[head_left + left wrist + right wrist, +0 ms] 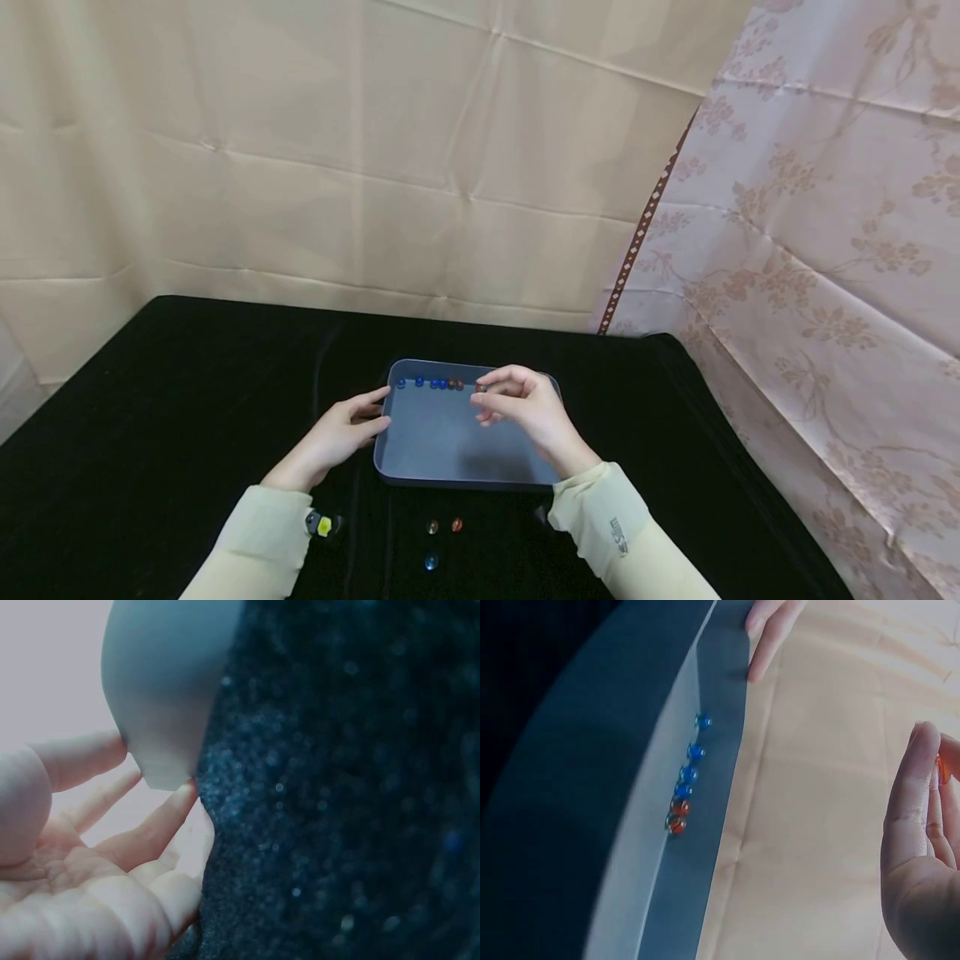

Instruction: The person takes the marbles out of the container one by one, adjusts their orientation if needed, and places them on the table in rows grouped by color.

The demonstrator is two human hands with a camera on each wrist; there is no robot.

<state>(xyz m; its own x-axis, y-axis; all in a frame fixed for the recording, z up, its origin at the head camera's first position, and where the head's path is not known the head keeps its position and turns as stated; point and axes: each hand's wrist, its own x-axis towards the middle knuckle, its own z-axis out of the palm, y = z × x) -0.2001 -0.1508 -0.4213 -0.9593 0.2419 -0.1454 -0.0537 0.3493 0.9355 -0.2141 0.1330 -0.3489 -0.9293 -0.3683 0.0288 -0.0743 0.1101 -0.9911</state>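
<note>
My right hand (534, 410) pinches a reddish-orange marble (942, 771) between thumb and fingertips, above the right part of a shallow blue-grey tray (427, 446). Along the tray's far wall runs a row of marbles: several blue ones (696, 752) on the left, then two red-brown ones (676, 825). The held marble is to the right of that row in the head view. At the tray's left side, my left hand (336, 435) touches the wall with thumb and fingertips, its fingers extended. The left wrist view shows those fingertips against the tray's edge (169, 735).
In front of the tray, three loose marbles lie on the black cloth (187, 417): a clear brownish one (432, 527), an orange-red one (457, 525) and a light blue one (431, 562). A beige curtain (300, 167) hangs behind the table, a floral one (825, 208) at the right.
</note>
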